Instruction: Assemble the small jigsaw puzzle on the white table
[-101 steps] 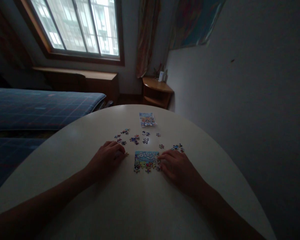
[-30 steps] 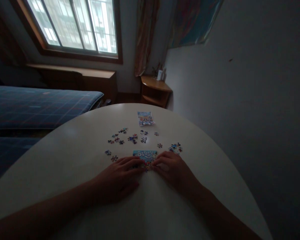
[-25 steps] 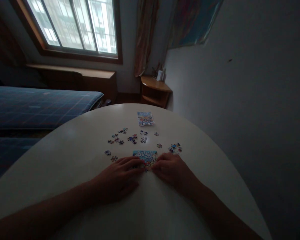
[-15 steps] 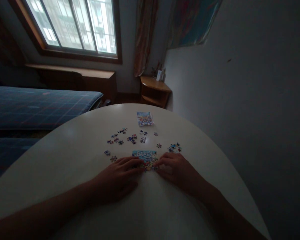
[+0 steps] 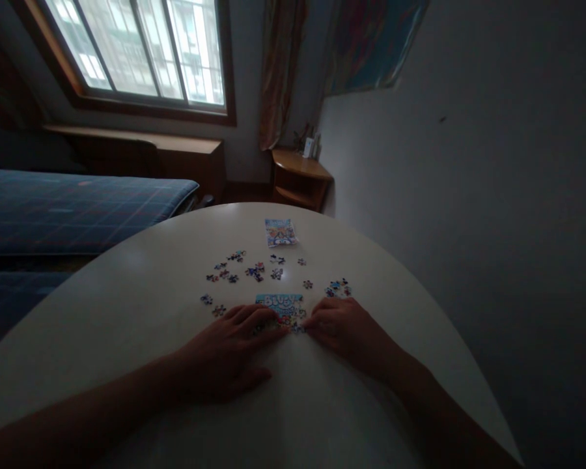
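A partly joined jigsaw puzzle [image 5: 279,301] with a blue top and white lettering lies on the white table. My left hand [image 5: 232,352] rests flat over its left and lower part, fingers stretched out and covering some of the picture. At the lower right corner, my right hand [image 5: 349,332] has its thumb and forefinger pinched at a small puzzle piece [image 5: 299,329], whose outer end the fingertips hide. Just beyond the right knuckles sits a cluster of loose pieces [image 5: 338,286].
More loose puzzle pieces [image 5: 255,271] are scattered beyond the puzzle, mostly to the left. A printed packet [image 5: 280,232] lies near the far rim of the round table [image 5: 371,417]. A plaid mattress [image 5: 78,208] stands left; a wall [image 5: 444,215] rises on the right.
My left fingertips have slid slightly right along the puzzle's lower edge, and the left thumb has spread away. My right hand stays pinched at the corner. The view has shifted a little.
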